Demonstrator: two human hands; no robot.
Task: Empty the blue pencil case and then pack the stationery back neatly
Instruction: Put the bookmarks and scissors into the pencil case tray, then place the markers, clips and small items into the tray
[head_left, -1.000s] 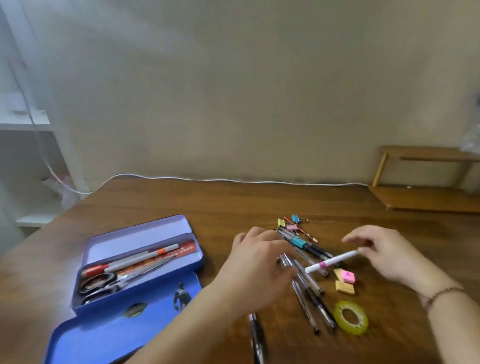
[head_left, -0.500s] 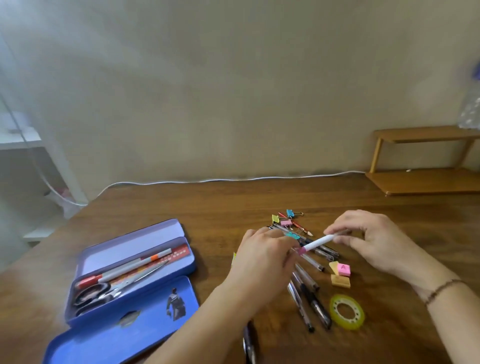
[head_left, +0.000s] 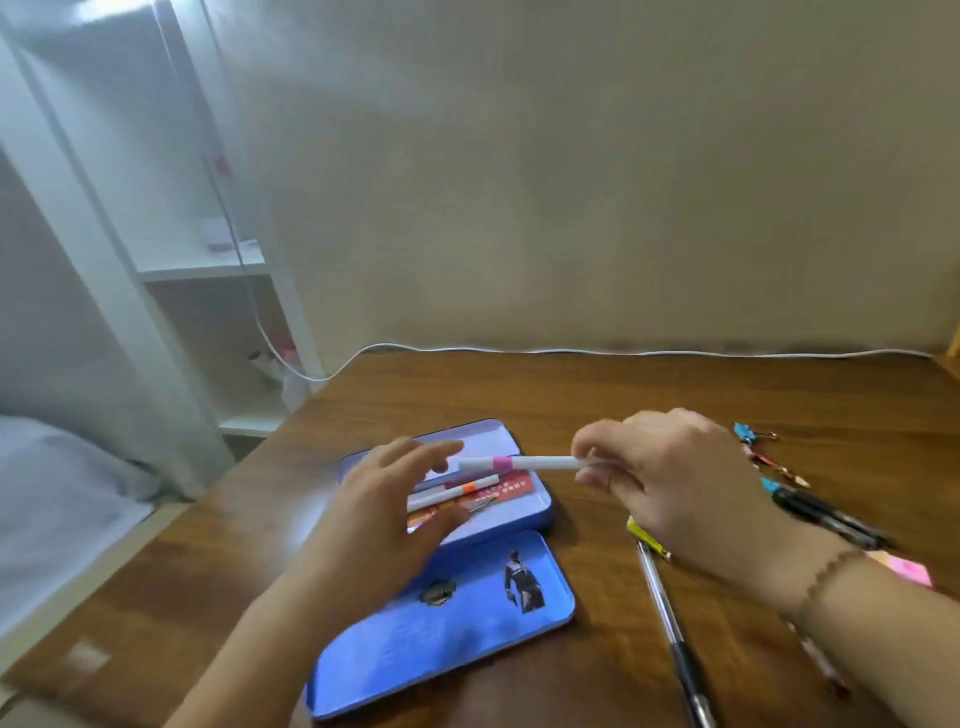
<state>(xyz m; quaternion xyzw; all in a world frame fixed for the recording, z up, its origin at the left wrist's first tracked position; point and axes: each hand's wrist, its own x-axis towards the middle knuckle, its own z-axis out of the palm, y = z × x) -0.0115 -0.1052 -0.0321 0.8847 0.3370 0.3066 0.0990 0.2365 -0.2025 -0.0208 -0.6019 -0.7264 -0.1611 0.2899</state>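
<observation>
The right hand (head_left: 670, 478) pinches the white pen (head_left: 524, 462) by one end, level above the blue pencil case (head_left: 535, 512); the left hand (head_left: 384, 514) hovers open over the case; the pen appears light, rigid and smooth, best gripped mid-barrel.

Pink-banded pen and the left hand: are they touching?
Cannot tell. In the head view the pink-banded pen, pinched by the right hand, ends at the left hand fingertips; blur hides any gap.

Left hand (head_left: 384, 514) covering the case's (head_left: 524, 519) contents, pens (head_left: 826, 519) blurred at right edge.
</observation>
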